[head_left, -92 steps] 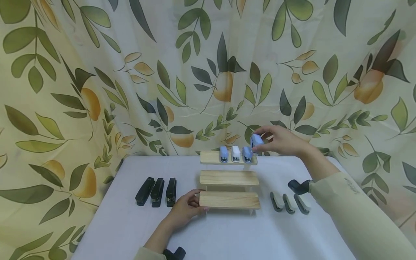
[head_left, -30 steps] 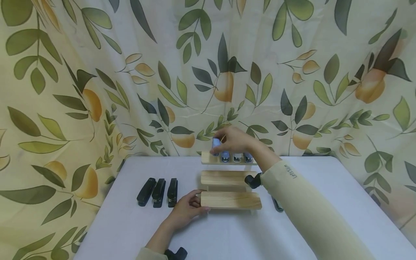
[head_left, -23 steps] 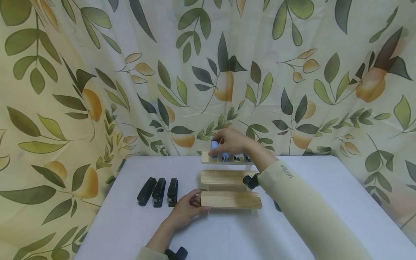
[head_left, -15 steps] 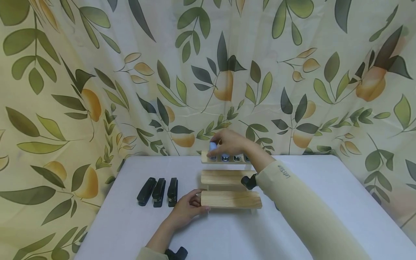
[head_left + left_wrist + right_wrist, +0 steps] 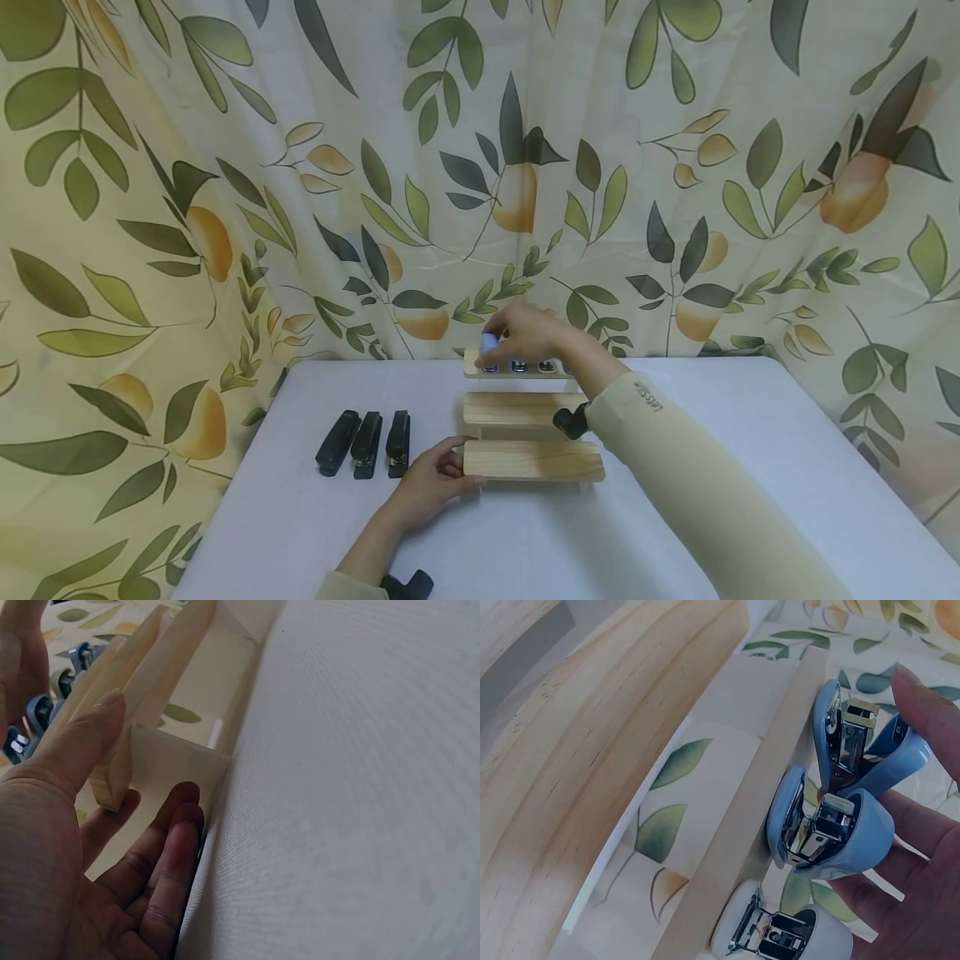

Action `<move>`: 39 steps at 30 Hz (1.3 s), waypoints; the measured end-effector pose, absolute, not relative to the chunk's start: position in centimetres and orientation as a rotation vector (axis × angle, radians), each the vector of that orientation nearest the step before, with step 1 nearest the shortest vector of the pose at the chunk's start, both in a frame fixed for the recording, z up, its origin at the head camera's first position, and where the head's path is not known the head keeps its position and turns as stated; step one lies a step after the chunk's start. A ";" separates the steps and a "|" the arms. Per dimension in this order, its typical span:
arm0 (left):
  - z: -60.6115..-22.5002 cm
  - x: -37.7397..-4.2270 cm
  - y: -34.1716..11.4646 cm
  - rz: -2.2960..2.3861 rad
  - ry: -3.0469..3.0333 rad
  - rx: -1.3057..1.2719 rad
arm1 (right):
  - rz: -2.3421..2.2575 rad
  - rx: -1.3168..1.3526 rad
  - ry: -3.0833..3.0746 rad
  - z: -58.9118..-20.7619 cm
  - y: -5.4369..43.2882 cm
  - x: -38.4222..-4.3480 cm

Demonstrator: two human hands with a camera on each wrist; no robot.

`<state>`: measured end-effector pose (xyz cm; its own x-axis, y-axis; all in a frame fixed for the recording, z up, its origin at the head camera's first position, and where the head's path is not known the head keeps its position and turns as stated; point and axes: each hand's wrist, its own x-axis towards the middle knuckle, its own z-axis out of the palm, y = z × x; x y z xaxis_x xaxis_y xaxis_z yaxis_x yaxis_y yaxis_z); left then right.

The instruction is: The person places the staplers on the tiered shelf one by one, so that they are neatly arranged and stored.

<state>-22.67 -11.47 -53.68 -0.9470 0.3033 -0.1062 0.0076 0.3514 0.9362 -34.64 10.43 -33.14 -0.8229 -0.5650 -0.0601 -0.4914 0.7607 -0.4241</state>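
Observation:
At the left end of the top step of a three-tier wooden display stand, my right hand pinches a small blue stapler. The right wrist view shows its base against the step, with the thumb on one side and fingers on the other. Beside it stand another blue stapler and a white one. A further blue stapler shows in the left wrist view. My left hand grips the left end of the bottom step, thumb on top and a finger beneath.
Several black staplers lie left of the stand on the white-covered table. The middle step lies between the other two. My right sleeve crosses the table's right side. A leaf-patterned curtain hangs behind.
My right hand has carried the blue stapler from the top step's right end to its left end, then lowered it slightly leftward. The sleeve now hides the grey staplers. My left hand stays put.

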 end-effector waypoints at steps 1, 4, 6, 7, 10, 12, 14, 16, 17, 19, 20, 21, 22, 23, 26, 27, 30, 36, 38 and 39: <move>-53.7 -22.7 -11.5 1.629 2.356 0.280 | -0.589 -0.838 2.773 -33.2 10.4 -34.7; -53.5 -22.6 -11.4 1.630 2.357 0.280 | -0.601 -0.853 2.758 -33.3 10.3 -34.8; -53.5 -22.6 -11.4 1.629 2.359 0.283 | -0.610 -0.862 2.744 -33.4 10.3 -34.9; -53.6 -22.6 -11.4 1.627 2.360 0.281 | -0.609 -0.866 2.742 -33.4 10.3 -35.0; -53.7 -22.7 -11.5 1.619 2.363 0.275 | -0.618 -0.875 2.729 -33.6 10.3 -35.0; -53.7 -22.7 -11.5 1.616 2.363 0.276 | -0.619 -0.881 2.726 -33.6 10.2 -35.0; -53.7 -22.7 -11.5 1.614 2.360 0.272 | -0.621 -0.883 2.723 -33.6 10.2 -34.9; -53.7 -22.7 -11.5 1.614 2.359 0.270 | -0.620 -0.880 2.720 -33.6 10.1 -34.9; -53.7 -22.7 -11.5 1.614 2.358 0.269 | -0.620 -0.876 2.719 -33.6 10.1 -34.9; -53.7 -22.7 -11.5 1.614 2.356 0.263 | -0.619 -0.868 2.719 -33.6 10.1 -34.8; -53.7 -22.8 -11.5 1.615 2.354 0.263 | -0.619 -0.864 2.718 -33.6 10.1 -34.8; -53.7 -22.8 -11.5 1.615 2.354 0.264 | -0.622 -0.858 2.717 -33.6 10.1 -34.8; -53.7 -22.8 -11.5 1.617 2.353 0.266 | -0.626 -0.857 2.714 -33.6 10.1 -34.9; -53.7 -22.7 -11.5 1.617 2.353 0.268 | -0.626 -0.856 2.714 -33.6 10.1 -34.8; -53.7 -22.7 -11.5 1.614 2.358 0.279 | -0.637 -0.842 2.711 -33.6 10.2 -34.9; -53.7 -22.7 -11.5 1.611 2.362 0.281 | -0.641 -0.839 2.708 -33.7 10.2 -34.9; -53.6 -22.6 -11.4 1.606 2.367 0.284 | -0.652 -0.825 2.703 -33.6 10.2 -34.9; -53.3 -22.4 -11.3 1.609 2.366 0.270 | -0.666 -0.806 2.699 -33.5 10.4 -34.8; -53.2 -22.4 -11.3 1.611 2.367 0.268 | -0.671 -0.789 2.704 -33.5 10.4 -34.8; -53.2 -22.4 -11.3 1.612 2.366 0.267 | -0.668 -0.779 2.711 -33.4 10.4 -34.7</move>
